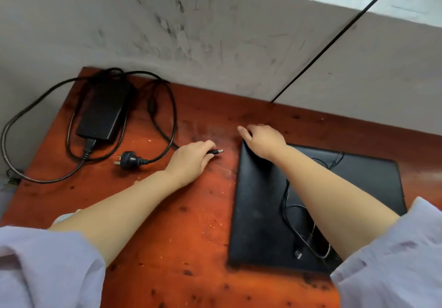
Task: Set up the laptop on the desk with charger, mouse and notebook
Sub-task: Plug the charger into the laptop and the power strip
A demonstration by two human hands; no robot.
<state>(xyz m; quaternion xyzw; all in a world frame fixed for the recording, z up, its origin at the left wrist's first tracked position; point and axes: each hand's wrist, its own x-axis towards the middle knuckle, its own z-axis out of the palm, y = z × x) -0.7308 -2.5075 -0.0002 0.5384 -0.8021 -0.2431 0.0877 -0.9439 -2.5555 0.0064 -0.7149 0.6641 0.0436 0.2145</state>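
Note:
A closed black laptop (258, 212) lies on the right half of the reddish wooden desk (181, 224). My right hand (263, 140) grips its far left corner. My left hand (191, 159) holds the charger's barrel plug (216, 151), its metal tip pointing right toward the laptop, a short gap away. The black charger brick (102, 114) sits at the desk's far left with its cable (167, 106) looped around it. The wall plug (128, 160) lies loose on the desk. A thin black USB cable (290, 216) rests on the laptop lid. No mouse body or notebook is visible.
A scuffed grey wall (215, 32) runs right behind the desk. A black wire (334, 37) slants down the wall to the desk's back edge. The charger's mains cable hangs over the desk's left edge (14, 126). My lilac sleeves fill the bottom corners.

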